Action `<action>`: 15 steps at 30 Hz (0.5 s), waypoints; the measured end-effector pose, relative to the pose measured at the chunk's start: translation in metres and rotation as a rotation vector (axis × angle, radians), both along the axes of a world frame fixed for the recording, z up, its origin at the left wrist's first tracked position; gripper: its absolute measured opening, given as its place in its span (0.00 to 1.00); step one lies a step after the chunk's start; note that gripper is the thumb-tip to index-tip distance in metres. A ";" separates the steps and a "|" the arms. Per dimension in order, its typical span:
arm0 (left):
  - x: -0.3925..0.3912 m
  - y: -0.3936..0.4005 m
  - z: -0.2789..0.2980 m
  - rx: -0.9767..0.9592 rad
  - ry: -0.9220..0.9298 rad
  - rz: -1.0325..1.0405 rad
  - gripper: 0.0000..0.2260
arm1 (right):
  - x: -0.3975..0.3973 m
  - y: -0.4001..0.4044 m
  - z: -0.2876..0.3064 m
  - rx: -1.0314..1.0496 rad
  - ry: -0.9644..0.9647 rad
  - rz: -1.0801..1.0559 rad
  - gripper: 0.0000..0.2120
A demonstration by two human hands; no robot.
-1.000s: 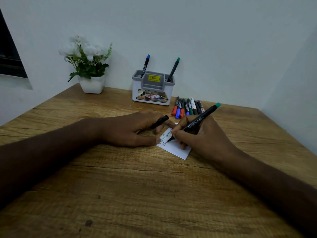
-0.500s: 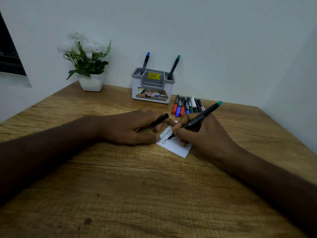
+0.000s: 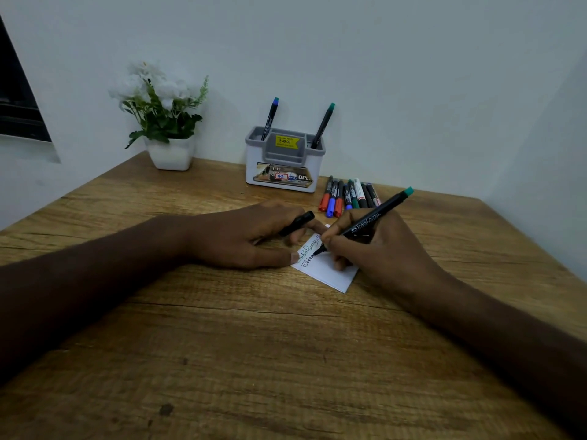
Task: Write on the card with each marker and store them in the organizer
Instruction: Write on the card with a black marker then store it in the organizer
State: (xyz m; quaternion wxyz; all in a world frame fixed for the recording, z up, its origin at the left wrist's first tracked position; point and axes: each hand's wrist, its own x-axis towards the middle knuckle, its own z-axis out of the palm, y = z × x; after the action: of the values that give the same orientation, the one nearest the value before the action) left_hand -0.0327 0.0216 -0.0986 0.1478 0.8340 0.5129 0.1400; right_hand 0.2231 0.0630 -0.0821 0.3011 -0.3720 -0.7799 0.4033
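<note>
A small white card [image 3: 328, 270] lies on the wooden table [image 3: 254, 360], with two lines of handwriting along its left part. My right hand [image 3: 378, 252] grips a black marker with a green end [image 3: 371, 219], its tip touching the card. My left hand [image 3: 244, 238] rests on the table, thumb pressing the card's left edge, fingers holding the marker's black cap [image 3: 297, 222]. A white and grey organizer [image 3: 284, 166] stands at the back with two markers [image 3: 270, 117] upright in it. Several capped markers [image 3: 347, 198] lie in a row just right of the organizer.
A white pot with white flowers [image 3: 166, 122] stands at the back left by the wall. White walls close the table at the back and right. A dark window frame [image 3: 19, 100] shows at the far left.
The marker tip has moved a little along the second line of writing on the card. Both hands keep their places; the view has shifted slightly.
</note>
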 end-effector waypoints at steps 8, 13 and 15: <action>-0.004 0.007 -0.011 0.055 -0.015 0.059 0.11 | 0.004 0.005 0.007 0.029 0.127 0.001 0.07; -0.003 0.007 -0.012 0.058 -0.021 0.077 0.11 | 0.008 0.008 0.009 -0.028 0.023 0.059 0.02; -0.005 0.008 -0.015 0.055 -0.027 0.101 0.12 | 0.008 0.009 0.007 -0.015 0.015 0.066 0.05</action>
State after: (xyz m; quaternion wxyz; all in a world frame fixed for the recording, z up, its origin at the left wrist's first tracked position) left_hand -0.0379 0.0295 -0.1135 0.1244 0.8089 0.5481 0.1724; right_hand 0.2308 0.0724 -0.0746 0.2904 -0.3452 -0.7865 0.4217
